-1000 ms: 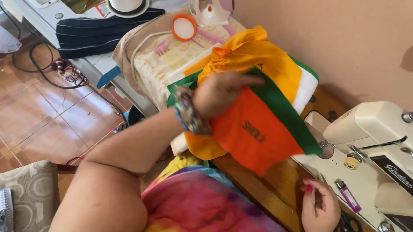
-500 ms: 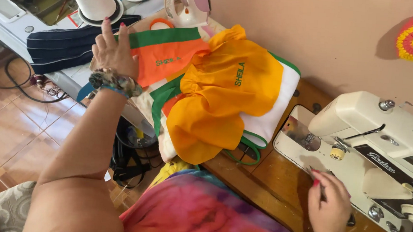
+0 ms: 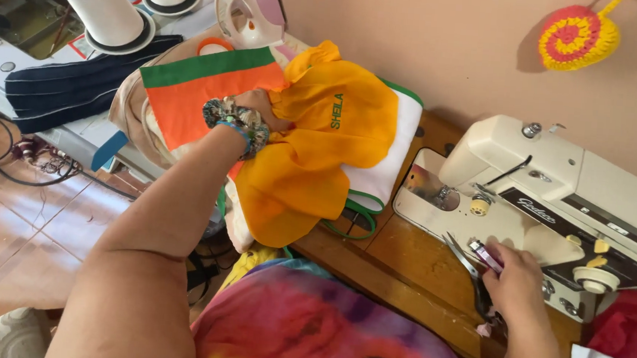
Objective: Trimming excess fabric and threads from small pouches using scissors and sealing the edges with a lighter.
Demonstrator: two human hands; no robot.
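We see the left hand [image 3: 260, 106] reaching into the pile of cloth at the left end of the wooden table [image 3: 403, 256], its fingers hidden between the orange and green cloth [image 3: 198, 88] and the yellow cloth [image 3: 321, 142], so we cannot tell if they are clenched. The right hand [image 3: 513, 279] lies on the table just in front of the white sewing machine [image 3: 556, 196], with fingers closed around the scissors [image 3: 469, 268] and touching a small purple object [image 3: 486, 256].
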